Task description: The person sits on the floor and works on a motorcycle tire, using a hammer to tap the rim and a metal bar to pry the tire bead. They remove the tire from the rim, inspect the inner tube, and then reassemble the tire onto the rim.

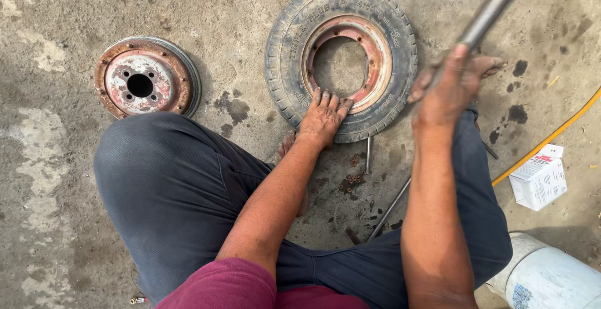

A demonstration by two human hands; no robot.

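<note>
Knees in dark blue trousers (175,190) and a maroon shirt hem fill the near edge, the person squatting on stained concrete ground (56,234). At near right stands a white plastic bucket (551,278), with a small white carton (539,180) and a yellow hose (551,139) just beyond it. Between the legs lie rusty nuts (352,180) and thin metal rods (388,212) on the ground. Left hand (323,118) rests palm down, fingers spread narrowly and flat, on the near sidewall of a small tyre (285,40), fingertips touching the rusty red rim (375,65) still seated in it. Right hand (452,90), raised to the right of the tyre, is closed in a fist around a grey metal bar (491,10) that slants up out of frame. At far left, well apart from the tyre, lies a separate rusted wheel half (147,77) with bolt holes.
</note>
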